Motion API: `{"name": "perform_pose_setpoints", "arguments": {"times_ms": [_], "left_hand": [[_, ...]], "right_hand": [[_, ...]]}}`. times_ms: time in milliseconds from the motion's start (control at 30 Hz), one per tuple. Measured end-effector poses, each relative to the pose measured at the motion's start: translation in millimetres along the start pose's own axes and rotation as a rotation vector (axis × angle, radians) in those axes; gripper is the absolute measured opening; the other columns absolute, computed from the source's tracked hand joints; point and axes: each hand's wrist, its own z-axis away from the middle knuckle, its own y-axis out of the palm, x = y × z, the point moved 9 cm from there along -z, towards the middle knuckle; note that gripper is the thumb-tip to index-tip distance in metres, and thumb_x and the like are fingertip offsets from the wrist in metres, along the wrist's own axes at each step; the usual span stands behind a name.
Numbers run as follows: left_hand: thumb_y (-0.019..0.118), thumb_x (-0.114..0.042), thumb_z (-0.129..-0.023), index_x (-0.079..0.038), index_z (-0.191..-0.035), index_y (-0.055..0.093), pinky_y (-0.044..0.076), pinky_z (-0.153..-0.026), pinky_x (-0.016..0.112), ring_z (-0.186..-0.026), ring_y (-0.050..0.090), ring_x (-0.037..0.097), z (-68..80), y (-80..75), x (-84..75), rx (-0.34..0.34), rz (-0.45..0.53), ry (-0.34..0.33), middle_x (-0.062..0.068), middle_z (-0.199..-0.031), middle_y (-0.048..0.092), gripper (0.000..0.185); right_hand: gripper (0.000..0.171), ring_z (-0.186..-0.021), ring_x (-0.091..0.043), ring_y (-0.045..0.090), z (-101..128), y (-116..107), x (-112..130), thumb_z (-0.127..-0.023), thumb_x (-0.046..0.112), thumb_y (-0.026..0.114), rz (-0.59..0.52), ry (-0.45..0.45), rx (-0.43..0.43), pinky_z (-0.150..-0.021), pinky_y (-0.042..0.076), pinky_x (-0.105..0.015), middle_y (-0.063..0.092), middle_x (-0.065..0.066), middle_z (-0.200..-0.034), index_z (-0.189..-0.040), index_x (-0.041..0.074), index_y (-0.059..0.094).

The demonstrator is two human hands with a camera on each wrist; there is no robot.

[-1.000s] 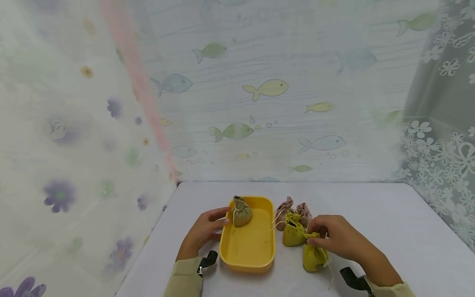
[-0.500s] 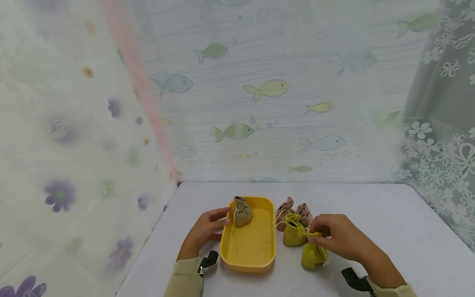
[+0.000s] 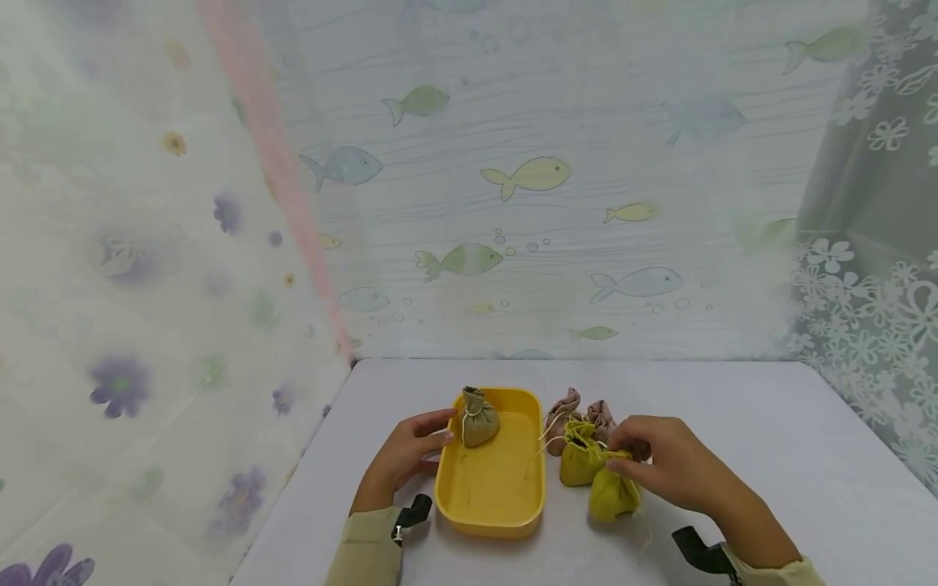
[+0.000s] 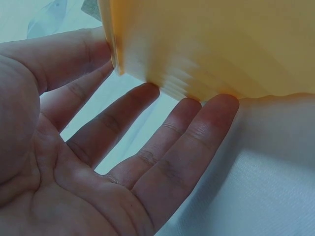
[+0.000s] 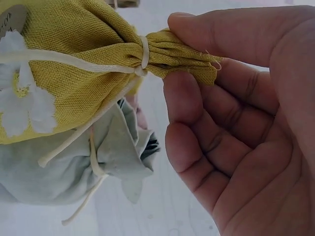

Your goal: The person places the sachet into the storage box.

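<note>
My right hand (image 3: 620,464) pinches the gathered top of a yellow-green drawstring pouch (image 3: 612,496) between thumb and forefinger; the pouch hangs just right of the yellow tray (image 3: 489,505). In the right wrist view the same pouch (image 5: 74,83) shows a white flower and a cord, with my right hand (image 5: 181,55) gripping its neck. My left hand (image 3: 431,433) rests with straight fingers against the tray's left wall; the left wrist view shows this hand's (image 4: 162,86) palm open under the tray (image 4: 211,44). An olive pouch (image 3: 479,417) sits in the tray's far end.
A second yellow pouch (image 3: 579,457) and two pink pouches (image 3: 564,405) stand in a cluster behind the held one. The white table (image 3: 769,439) runs to printed curtains at the back and on both sides. Bare tabletop lies to the right.
My right hand has raised the yellow-green pouch slightly and drawn it left, closer to the second yellow pouch. The left hand and the tray have stayed put.
</note>
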Motion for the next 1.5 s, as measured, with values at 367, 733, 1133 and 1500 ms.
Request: {"name": "perform_pose_setpoints", "arguments": {"times_ms": [367,733,1133,1500], "left_hand": [[0.080,-0.036,-0.092,-0.020,-0.148,0.059,0.062,-0.091,0.048,-0.130,0.062,0.033,0.8,0.6,0.2,0.001,-0.001,-0.003,0.015,-0.159,0.048,0.062],[0.081,-0.038,-0.090,-0.021,-0.147,0.059,0.063,-0.090,0.046,-0.127,0.064,0.030,-0.7,-1.2,1.7,-0.020,-0.003,-0.023,0.014,-0.158,0.049,0.064],[0.081,-0.039,-0.090,-0.023,-0.146,0.060,0.062,-0.090,0.047,-0.128,0.063,0.030,-0.5,-1.1,1.8,-0.021,-0.014,-0.022,0.013,-0.158,0.049,0.062],[0.080,-0.037,-0.091,-0.022,-0.146,0.060,0.062,-0.090,0.047,-0.128,0.064,0.030,1.1,-0.3,-0.7,-0.011,-0.004,-0.010,0.013,-0.158,0.050,0.060]], "right_hand": [[0.019,-0.073,0.000,0.057,-8.1,-3.8,15.0,-0.088,0.019,0.084,-0.012,-0.048,-0.029,-0.063,0.054,-0.021,0.065,0.020,-0.086,-0.095,0.029,0.069],[0.015,-0.077,-0.002,0.059,-16.9,-1.4,24.9,-0.091,0.025,0.082,-0.039,-0.045,-0.006,-0.067,0.056,-0.021,0.064,0.019,-0.088,-0.096,0.029,0.068],[0.017,-0.075,-0.002,0.057,-26.8,-3.7,32.6,-0.091,0.025,0.081,-0.017,-0.093,-0.037,-0.065,0.055,-0.023,0.062,0.020,-0.086,-0.095,0.032,0.067],[0.024,-0.075,0.000,0.058,-38.7,-9.6,48.2,-0.085,0.014,0.086,-0.007,-0.160,-0.119,-0.063,0.056,-0.026,0.064,0.022,-0.087,-0.095,0.028,0.069]]}}
